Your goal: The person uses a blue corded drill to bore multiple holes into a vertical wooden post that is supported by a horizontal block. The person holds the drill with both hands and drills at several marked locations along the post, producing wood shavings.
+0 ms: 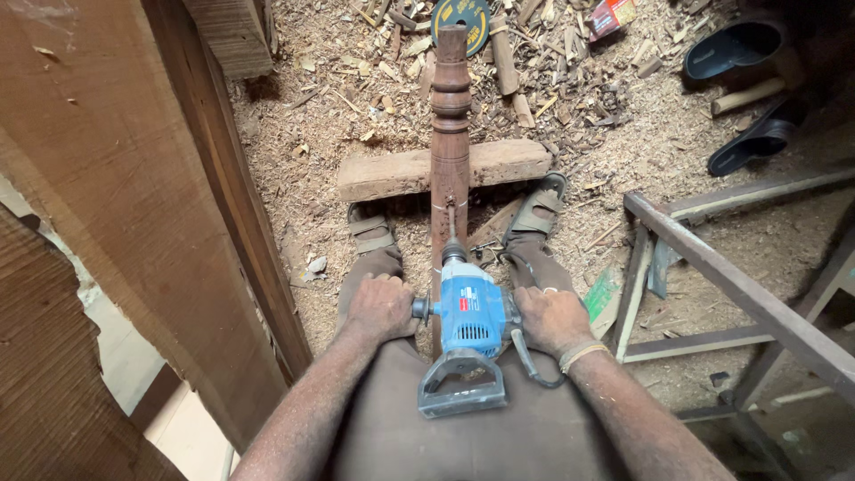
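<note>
A blue and grey power drill (469,322) points away from me, its bit driven into a dark turned wooden leg (450,134). The leg lies lengthwise between my sandalled feet and rests across a rough wooden block (503,163). My left hand (381,307) is closed on the drill's side handle. My right hand (553,318) grips the drill's other side, a thread band on its wrist. The drill's grey D-handle sits against my lap.
Sawdust and wood chips cover the floor. Large wooden planks (116,214) lean at the left. A rusty metal frame (739,285) stands at the right. Dark sandals (744,53), a round blade disc (461,16) and offcuts lie beyond the leg.
</note>
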